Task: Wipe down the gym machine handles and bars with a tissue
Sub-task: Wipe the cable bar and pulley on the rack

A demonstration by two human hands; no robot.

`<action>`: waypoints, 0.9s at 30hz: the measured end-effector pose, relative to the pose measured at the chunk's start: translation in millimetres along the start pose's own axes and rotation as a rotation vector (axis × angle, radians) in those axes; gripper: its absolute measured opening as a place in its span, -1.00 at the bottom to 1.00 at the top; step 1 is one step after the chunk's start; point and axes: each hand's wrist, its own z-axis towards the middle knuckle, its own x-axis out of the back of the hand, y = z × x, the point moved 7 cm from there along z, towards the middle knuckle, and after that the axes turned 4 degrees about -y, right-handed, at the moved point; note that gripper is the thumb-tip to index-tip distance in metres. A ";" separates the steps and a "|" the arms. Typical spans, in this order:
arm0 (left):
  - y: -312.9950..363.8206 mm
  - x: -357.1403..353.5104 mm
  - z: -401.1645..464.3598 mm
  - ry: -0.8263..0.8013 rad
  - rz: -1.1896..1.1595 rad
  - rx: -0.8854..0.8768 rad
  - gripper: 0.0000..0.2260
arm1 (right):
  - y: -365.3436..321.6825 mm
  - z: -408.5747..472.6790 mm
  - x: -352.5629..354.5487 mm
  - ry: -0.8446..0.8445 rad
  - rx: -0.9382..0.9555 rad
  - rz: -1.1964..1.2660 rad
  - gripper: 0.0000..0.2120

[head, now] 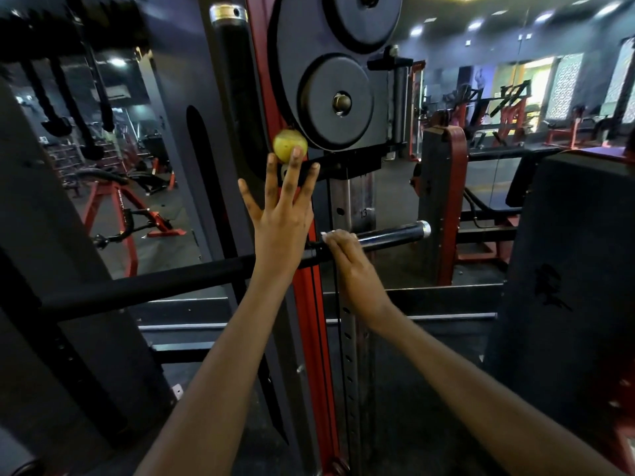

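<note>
Dark gym floor (395, 187) carries red-framed machines (446, 207) and benches (113, 207).

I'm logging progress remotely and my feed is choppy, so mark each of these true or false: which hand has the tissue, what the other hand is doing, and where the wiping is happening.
1. The right hand holds the tissue on the horizontal black bar. True.
2. The left hand is wrapped around the bar. False: its fingers are spread, fingertips at the yellow knob.
3. The tissue is near the bar's chrome end cap. False: it sits farther in, near the red upright.
4. Two round black plates sit above the hands. True.
5. The left hand carries a second tissue. False: none shows.
</note>
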 end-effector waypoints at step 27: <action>5.1 -4.1 2.3 0.105 -0.035 0.080 -0.35 | 116.3 7.9 81.0 0.618 -1.265 1.484 -0.83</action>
